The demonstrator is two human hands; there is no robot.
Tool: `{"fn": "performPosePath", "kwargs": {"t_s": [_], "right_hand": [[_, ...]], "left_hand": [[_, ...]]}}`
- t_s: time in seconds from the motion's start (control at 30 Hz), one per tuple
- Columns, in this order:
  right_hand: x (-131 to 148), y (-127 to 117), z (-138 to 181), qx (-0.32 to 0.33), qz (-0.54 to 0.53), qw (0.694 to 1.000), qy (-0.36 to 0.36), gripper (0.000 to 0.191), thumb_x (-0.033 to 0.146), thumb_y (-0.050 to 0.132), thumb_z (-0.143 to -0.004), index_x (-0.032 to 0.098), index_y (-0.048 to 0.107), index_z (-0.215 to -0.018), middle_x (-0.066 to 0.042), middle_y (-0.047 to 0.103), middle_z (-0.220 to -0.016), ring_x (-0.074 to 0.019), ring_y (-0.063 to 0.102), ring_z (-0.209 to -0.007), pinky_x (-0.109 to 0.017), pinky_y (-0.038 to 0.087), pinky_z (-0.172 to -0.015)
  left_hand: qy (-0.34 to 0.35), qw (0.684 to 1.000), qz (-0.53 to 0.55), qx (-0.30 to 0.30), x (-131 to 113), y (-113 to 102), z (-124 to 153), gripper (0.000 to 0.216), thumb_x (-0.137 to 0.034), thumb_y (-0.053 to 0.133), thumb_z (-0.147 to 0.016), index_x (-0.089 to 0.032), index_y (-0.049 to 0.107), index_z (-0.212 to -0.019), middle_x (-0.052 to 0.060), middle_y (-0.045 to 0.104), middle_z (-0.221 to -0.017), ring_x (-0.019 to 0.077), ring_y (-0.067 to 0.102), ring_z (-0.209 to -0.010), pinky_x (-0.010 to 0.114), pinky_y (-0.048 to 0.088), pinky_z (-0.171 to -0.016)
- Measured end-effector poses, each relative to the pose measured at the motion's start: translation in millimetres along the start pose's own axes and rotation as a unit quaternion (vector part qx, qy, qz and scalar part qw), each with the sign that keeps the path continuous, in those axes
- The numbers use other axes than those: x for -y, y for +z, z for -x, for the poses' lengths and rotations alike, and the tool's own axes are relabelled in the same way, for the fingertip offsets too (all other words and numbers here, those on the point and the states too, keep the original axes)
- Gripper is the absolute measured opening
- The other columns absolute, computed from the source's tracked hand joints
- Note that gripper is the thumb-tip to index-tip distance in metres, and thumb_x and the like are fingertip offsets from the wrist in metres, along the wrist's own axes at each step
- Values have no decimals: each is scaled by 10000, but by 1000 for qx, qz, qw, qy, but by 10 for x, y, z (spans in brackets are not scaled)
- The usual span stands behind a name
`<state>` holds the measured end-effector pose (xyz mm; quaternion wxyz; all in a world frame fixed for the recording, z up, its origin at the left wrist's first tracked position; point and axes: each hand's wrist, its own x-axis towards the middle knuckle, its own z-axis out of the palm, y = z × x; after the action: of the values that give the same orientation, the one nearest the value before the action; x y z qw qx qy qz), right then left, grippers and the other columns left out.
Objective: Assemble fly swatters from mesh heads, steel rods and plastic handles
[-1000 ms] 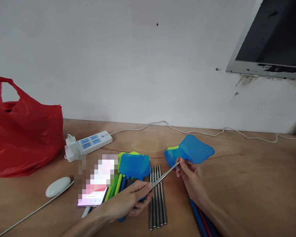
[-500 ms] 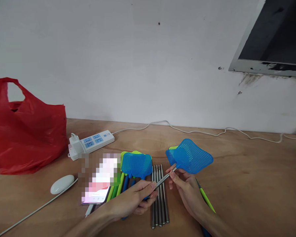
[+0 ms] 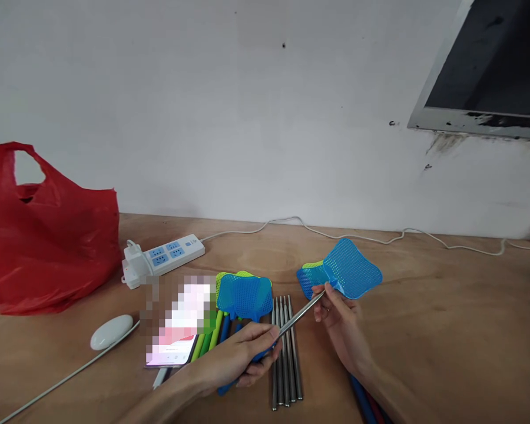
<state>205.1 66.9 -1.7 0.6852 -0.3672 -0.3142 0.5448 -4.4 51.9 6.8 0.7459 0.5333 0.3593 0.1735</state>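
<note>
From where I stand, both of the person's hands are busy with one blue flyswatter (image 3: 301, 314), which lies slantwise between them, its grip near and left, its mesh head (image 3: 352, 269) far and right. The left hand (image 3: 247, 356) is wrapped round the blue handle (image 3: 260, 356), thumb along the top, with the shiny shaft coming out just past the thumb. The right hand (image 3: 342, 321) has the far end of that shaft between thumb and fingers, right where the metal meets the head, and the mesh stands out just beyond the fingertips.

Below the shaft, between the two hands, a row of metal rods (image 3: 286, 368) lies side by side on the wooden table (image 3: 459, 330). To the left, just beyond the left hand, is a group of blue and yellow-green swatter heads (image 3: 244, 294), with coloured handles (image 3: 206, 341) running nearer beside a lit phone (image 3: 172, 350). Behind the right hand, partly hidden by the held head, lie another blue head and a yellow-green one (image 3: 308, 282). Dark blue and red handles (image 3: 363, 401) show near the right forearm. Far left sit a white power strip (image 3: 174, 253) and a red bag (image 3: 48, 241)
</note>
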Motion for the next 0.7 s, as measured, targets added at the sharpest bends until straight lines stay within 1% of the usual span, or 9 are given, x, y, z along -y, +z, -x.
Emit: {"fn": "performPosePath", "kwargs": {"t_s": [0.07,0.13,0.27,0.33,0.43,0.5,0.57,0.63,0.7], "right_hand": [[9,-8,-14,-4,-16,1000,9,316,481,847,-677,186,769,-759,-35,705,-681,-136,584,-552,-246,472,-471],[9,-18,-32,-14,-29,999,18,328,499,842,-675,193,756,-754,-28,699,-664,-144,597,-567,-244,486,-479],[8,-38,-70,-56,-45,997,-11,278,427,878,-643,214,711,-703,0,703,-718,-123,573,-561,-238,491,-482],[16,-49,-89,-90,-46,995,-24,277,407,892,-623,220,710,-714,9,697,-742,-109,551,-558,-221,452,-443],[25,-63,-107,-107,-22,994,-27,286,419,884,-639,205,719,-730,37,588,-611,-74,433,-479,-205,321,-369],[16,-60,-96,-83,-9,996,-34,303,451,859,-678,189,713,-726,76,436,-498,-55,307,-429,-208,248,-363],[-5,-47,-55,-41,-2,999,-28,334,478,844,-698,176,704,-728,106,316,-448,-47,202,-417,-211,200,-376],[-34,-32,16,12,6,1000,8,350,485,840,-707,167,699,-751,121,269,-440,-44,151,-425,-213,187,-398],[-61,-19,98,61,16,997,54,355,491,829,-727,169,689,-774,126,265,-446,-42,139,-429,-217,191,-415]], "left_hand": [[3,1000,-15,0,-8,3,2,560,-763,557,-806,-205,511,-818,-117,331,-514,70,240,-427,228,159,-415],[6,1000,-29,-4,-13,5,4,558,-753,557,-815,-195,545,-837,-116,329,-512,72,251,-431,225,166,-418],[7,998,-59,-21,13,2,-6,562,-758,552,-810,-196,531,-812,-120,327,-515,68,235,-426,230,159,-419],[13,997,-73,-35,37,8,-21,586,-793,534,-788,-210,478,-775,-120,330,-534,65,233,-436,234,162,-426],[34,993,-96,-57,58,30,-41,618,-833,493,-773,-223,409,-716,-107,339,-563,73,258,-474,242,187,-450],[48,990,-114,-68,56,50,-41,624,-832,471,-790,-222,392,-685,-98,343,-577,80,270,-499,251,202,-468],[56,988,-128,-71,47,69,-25,623,-825,450,-810,-220,389,-674,-94,328,-588,86,265,-514,258,208,-481],[63,985,-140,-79,36,83,4,611,-816,430,-828,-222,394,-687,-90,314,-604,93,270,-526,260,216,-488],[76,979,-165,-97,25,92,35,590,-794,406,-856,-223,403,-711,-77,326,-641,103,305,-554,262,239,-506]]}}
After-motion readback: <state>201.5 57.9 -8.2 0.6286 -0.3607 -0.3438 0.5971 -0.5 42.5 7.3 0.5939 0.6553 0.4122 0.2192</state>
